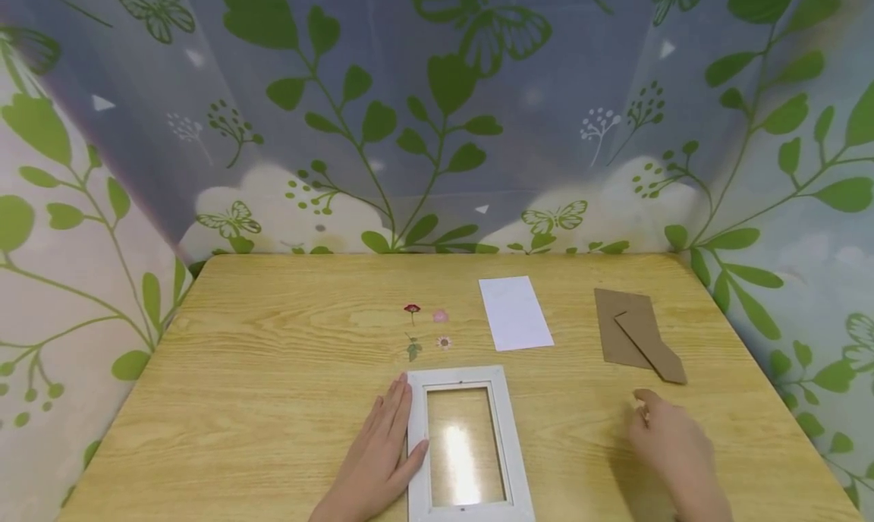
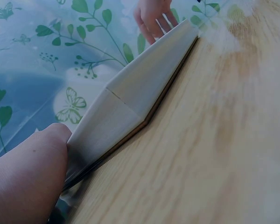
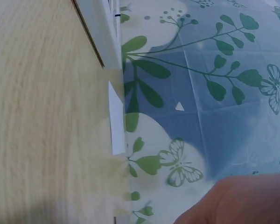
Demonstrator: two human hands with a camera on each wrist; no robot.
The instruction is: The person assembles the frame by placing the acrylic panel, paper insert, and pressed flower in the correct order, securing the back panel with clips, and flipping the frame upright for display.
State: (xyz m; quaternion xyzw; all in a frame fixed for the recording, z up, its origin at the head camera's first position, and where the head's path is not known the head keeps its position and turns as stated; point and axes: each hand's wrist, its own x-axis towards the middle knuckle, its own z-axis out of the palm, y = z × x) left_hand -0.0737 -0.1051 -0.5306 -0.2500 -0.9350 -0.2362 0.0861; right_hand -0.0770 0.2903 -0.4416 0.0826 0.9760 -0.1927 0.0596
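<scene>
A white picture frame (image 1: 508, 446) lies on the table at the near middle, its glass pane (image 1: 457, 469) reflecting a light. Along its left side rests my left hand (image 1: 378, 450), fingers straight and thumb on the frame's border. In the left wrist view the thumb (image 2: 32, 168) touches the near end of the frame (image 2: 126, 93). My right hand (image 1: 672, 442), blurred, hovers over the table to the right of the frame with loosely bent fingers; nothing shows in it. Just beyond it lies the brown backing board (image 1: 621, 332) with its stand leg (image 1: 652, 347).
Behind the frame lie small pressed flowers, a dark red one (image 1: 412, 309), a pink one (image 1: 440, 317) and a white one (image 1: 444, 342), plus a green leaf sprig (image 1: 413, 348). A white paper sheet (image 1: 516, 313) lies right of them. Patterned curtains (image 1: 382, 127) surround the wooden table (image 1: 273, 340).
</scene>
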